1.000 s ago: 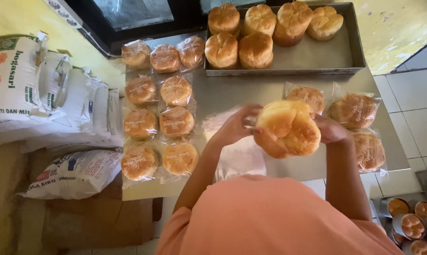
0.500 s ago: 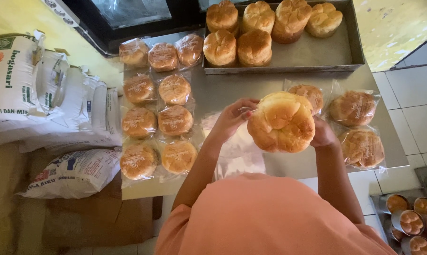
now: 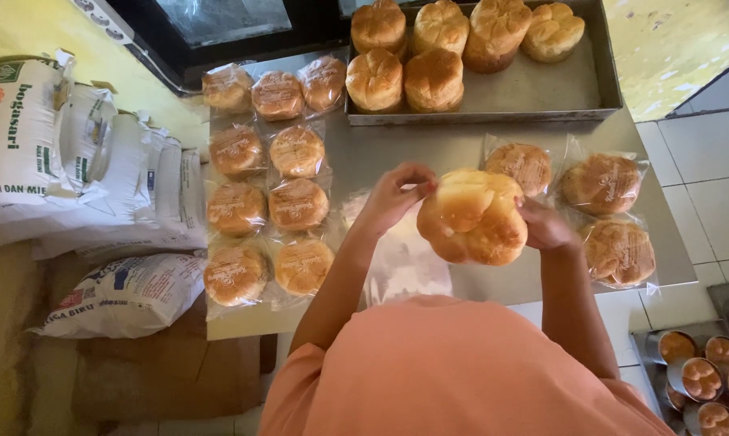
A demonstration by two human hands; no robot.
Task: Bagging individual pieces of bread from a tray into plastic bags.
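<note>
The left hand (image 3: pixel 396 194) pinches the left side of a large golden bun (image 3: pixel 473 216) with fingers and thumb closed on it; the right hand (image 3: pixel 546 226) grips its right side, fingers curled behind. The bun is held up above the middle of the bench (image 3: pixel 429 149), over a clear plastic bag (image 3: pixel 401 262) near the front edge. Wrapped buns (image 3: pixel 267 206) lie in rows along the left edge, more (image 3: pixel 602 182) at the right. A metal tray (image 3: pixel 542 89) of bare buns sits at the back edge.
</note>
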